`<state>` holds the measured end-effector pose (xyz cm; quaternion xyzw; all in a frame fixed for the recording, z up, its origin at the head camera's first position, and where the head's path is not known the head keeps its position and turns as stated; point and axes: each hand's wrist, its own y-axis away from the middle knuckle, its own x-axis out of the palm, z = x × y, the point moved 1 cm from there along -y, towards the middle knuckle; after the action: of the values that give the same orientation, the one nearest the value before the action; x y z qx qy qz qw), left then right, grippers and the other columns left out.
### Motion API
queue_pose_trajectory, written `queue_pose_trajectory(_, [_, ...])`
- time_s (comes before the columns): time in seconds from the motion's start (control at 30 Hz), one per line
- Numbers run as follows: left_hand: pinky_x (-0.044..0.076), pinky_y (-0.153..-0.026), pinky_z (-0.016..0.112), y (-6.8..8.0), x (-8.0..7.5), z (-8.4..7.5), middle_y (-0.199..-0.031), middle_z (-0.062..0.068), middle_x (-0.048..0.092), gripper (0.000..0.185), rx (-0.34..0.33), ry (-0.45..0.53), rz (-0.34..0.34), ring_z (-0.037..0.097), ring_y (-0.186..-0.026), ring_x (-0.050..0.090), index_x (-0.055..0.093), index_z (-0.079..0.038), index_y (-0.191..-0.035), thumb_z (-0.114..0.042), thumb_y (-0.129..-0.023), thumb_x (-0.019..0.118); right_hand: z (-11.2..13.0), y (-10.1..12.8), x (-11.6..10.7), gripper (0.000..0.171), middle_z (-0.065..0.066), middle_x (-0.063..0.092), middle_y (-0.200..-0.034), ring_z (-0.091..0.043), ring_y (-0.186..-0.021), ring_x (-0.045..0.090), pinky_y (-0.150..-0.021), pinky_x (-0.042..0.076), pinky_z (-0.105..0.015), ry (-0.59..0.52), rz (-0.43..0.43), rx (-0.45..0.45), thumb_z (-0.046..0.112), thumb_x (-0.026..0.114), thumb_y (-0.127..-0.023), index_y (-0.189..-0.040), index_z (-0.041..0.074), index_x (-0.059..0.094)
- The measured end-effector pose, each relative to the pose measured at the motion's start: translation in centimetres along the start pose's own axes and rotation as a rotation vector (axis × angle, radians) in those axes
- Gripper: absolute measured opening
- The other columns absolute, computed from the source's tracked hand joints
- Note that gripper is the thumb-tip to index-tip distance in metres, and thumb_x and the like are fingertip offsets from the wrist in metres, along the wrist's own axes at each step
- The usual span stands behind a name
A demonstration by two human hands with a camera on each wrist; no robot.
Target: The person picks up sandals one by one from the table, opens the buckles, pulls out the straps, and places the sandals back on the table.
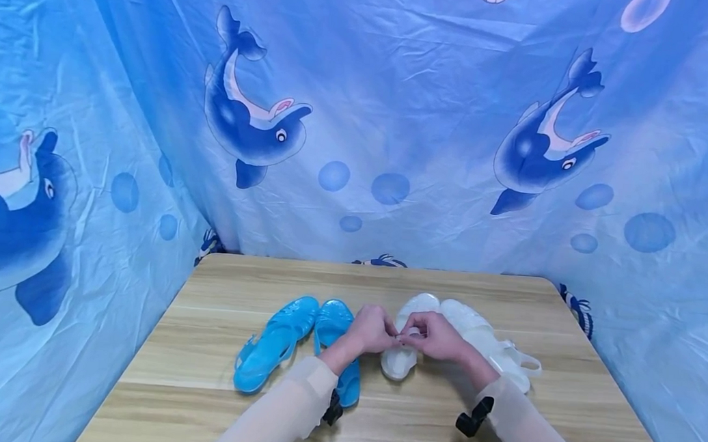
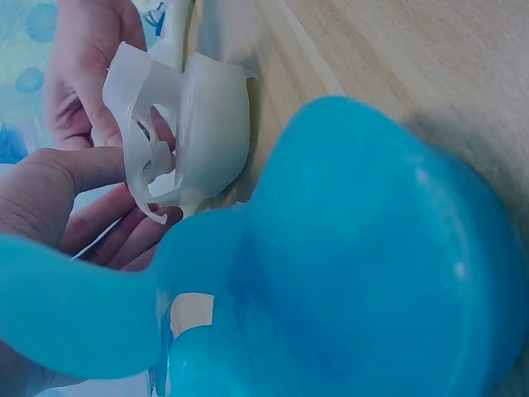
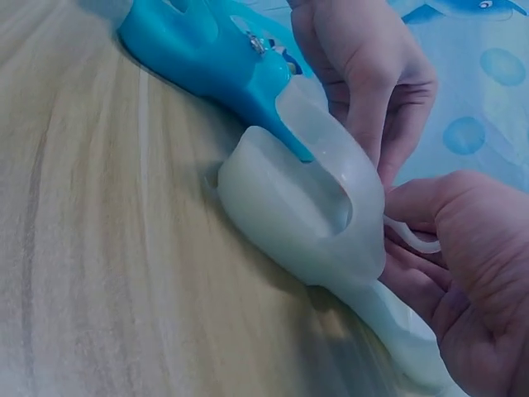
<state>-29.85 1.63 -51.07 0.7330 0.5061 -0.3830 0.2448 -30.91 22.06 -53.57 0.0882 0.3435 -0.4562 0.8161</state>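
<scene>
Two pairs of jelly sandals lie on a wooden table [image 1: 205,402]. The blue pair [image 1: 274,342] is on the left, with a second blue sandal [image 1: 331,322] partly under my left forearm. A translucent white sandal [image 1: 399,364] lies in the middle and its mate [image 1: 487,340] to the right. My left hand [image 1: 392,334] and right hand [image 1: 410,333] meet over the middle white sandal and pinch its thin ankle strap [image 3: 409,240]. The white heel cup [image 2: 211,124] sits beside the blue heel [image 2: 372,265]. The left hand [image 3: 364,74] and right hand [image 3: 471,273] curl around the strap.
A blue dolphin-print cloth [image 1: 398,114] hangs behind and at both sides of the table. Bare wood shows along the table's front and back edges. A black camera mount [image 1: 474,416] sits on each wrist.
</scene>
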Motion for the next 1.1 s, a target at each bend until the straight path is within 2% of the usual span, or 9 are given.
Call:
queue_pose_trajectory(0.13, [0.051,-0.060,0.018,0.1,-0.1,0.0,-0.078,-0.006,0.080,0.014,-0.004,-0.009,0.001,0.003,-0.069,0.062,0.087,-0.017,-0.085,-0.030,-0.084,0.091,-0.4,0.2,0.3,0.012,-0.005,0.081,-0.100,-0.004,-0.087,0.072,-0.079,0.057,-0.022,-0.047,-0.016,0.002,0.017,0.078,-0.098,-0.090,0.012,0.072])
queue_pose_trajectory(0.23, [0.052,-0.059,0.018,0.2,-0.2,0.0,-0.078,-0.006,0.079,0.014,-0.012,-0.006,0.007,0.003,-0.068,0.062,0.087,-0.017,-0.085,-0.030,-0.084,0.091,-0.4,0.3,0.3,0.011,-0.005,0.079,-0.098,-0.005,-0.084,0.070,-0.077,0.056,-0.022,-0.059,-0.020,0.009,0.018,0.077,-0.098,-0.091,0.012,0.072])
queue_pose_trajectory(0.47, [0.053,-0.061,0.019,0.2,-0.3,-0.1,-0.079,-0.004,0.080,0.017,-0.020,0.005,0.005,0.003,-0.068,0.062,0.087,-0.017,-0.087,-0.034,-0.086,0.090,0.3,-0.2,0.1,0.008,0.010,0.076,-0.096,-0.005,-0.093,0.068,-0.085,0.056,-0.024,0.016,-0.011,0.057,0.030,0.081,-0.096,-0.091,0.027,0.076])
queue_pose_trajectory(0.57, [0.053,-0.060,0.019,0.3,-0.4,-0.2,-0.078,-0.004,0.080,0.016,-0.024,0.008,0.011,0.004,-0.067,0.062,0.087,-0.016,-0.087,-0.032,-0.087,0.090,0.6,-0.2,0.1,0.007,0.012,0.077,-0.096,-0.005,-0.094,0.069,-0.087,0.055,-0.025,0.032,-0.002,0.070,0.029,0.080,-0.096,-0.091,0.028,0.076])
queue_pose_trajectory(0.83, [0.053,-0.059,0.018,0.0,-0.3,-0.1,-0.077,-0.006,0.080,0.015,0.004,-0.022,-0.001,0.002,-0.068,0.064,0.087,-0.018,-0.085,-0.032,-0.084,0.091,0.2,0.0,0.2,0.010,0.009,0.079,-0.099,-0.004,-0.095,0.069,-0.086,0.053,-0.024,0.020,-0.012,0.061,0.027,0.079,-0.098,-0.090,0.024,0.074])
queue_pose_trajectory(1.0, [0.054,-0.060,0.019,0.0,-0.3,0.1,-0.078,-0.005,0.080,0.015,-0.008,0.016,0.021,0.004,-0.068,0.064,0.087,-0.017,-0.086,-0.031,-0.084,0.092,-0.4,0.3,0.2,0.013,0.002,0.081,-0.103,-0.004,-0.088,0.070,-0.082,0.055,-0.023,-0.029,-0.019,0.066,0.024,0.078,-0.099,-0.090,0.018,0.071])
queue_pose_trajectory(1.1, [0.054,-0.060,0.020,0.1,-0.4,0.1,-0.077,-0.005,0.080,0.015,-0.013,0.031,0.028,0.004,-0.067,0.063,0.087,-0.016,-0.086,-0.031,-0.084,0.092,-0.4,0.2,0.2,0.010,0.004,0.079,-0.101,-0.005,-0.087,0.068,-0.082,0.055,-0.023,-0.026,-0.021,0.079,0.026,0.078,-0.098,-0.092,0.020,0.073])
